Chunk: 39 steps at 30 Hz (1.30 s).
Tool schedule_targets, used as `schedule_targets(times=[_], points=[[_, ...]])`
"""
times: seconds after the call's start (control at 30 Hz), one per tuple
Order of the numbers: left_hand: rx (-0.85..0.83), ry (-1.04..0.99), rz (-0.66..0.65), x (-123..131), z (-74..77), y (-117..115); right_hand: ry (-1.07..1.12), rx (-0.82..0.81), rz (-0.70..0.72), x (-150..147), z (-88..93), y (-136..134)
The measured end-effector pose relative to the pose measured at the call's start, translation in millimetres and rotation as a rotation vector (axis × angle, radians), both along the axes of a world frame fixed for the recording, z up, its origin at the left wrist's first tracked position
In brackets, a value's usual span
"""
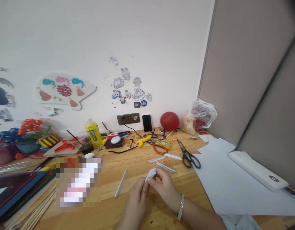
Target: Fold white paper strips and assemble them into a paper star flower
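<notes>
A small folded piece of white paper [151, 174] is pinched between my two hands above the wooden table. My left hand [137, 194] grips its lower left end with closed fingers. On the right side, my right hand [163, 183] holds the paper between thumb and fingers, a bracelet on the wrist. Just beyond lie a folded paper strip [165, 167] and two more thin strips behind it. Another white paper strip [121, 182] rests apart to the left of my hands. Black-handled scissors [188, 156] lie open-bladed on the table at the right.
Large white paper sheets [233, 182] cover the right side, a white device [257, 169] on them. Toward the wall are a yellow glue gun [143, 140], red-and-yellow-handled scissors [161, 147], a phone [147, 123], a red balloon [169, 121] and a yellow bottle [93, 132]. Wooden sticks [39, 209] lie left.
</notes>
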State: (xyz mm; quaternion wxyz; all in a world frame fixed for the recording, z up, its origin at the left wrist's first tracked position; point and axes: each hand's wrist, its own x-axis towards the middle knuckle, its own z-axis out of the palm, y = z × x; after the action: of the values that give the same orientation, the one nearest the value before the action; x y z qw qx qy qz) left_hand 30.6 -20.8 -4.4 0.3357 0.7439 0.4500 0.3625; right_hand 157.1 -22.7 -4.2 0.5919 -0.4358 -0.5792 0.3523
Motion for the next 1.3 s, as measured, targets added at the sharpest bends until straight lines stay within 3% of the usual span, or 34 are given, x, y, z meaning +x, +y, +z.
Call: schedule_targets(times=[0.3, 0.5, 0.73, 1.0, 1.3], points=[[0.173, 0.047, 0.023, -2, -3.8, 7, -0.052, 0.0, 0.011, -1, 0.9, -1], [0.226, 0.124, 0.017, -4, -8.0, 8, -0.165, 0.04, -0.083, -1, 1.5, -2], [0.443, 0.253, 0.056, -8, -13.3, 14, -0.154, 0.019, -0.129, -2, 2.5, -2], [0.225, 0.127, -0.054, -5, 5.3, 5, -0.105, 0.032, -0.049, 1, 2.0, -2], [0.146, 0.04, -0.058, -4, 1.2, 4, -0.113, 0.053, -0.024, 1, 4.8, -4]])
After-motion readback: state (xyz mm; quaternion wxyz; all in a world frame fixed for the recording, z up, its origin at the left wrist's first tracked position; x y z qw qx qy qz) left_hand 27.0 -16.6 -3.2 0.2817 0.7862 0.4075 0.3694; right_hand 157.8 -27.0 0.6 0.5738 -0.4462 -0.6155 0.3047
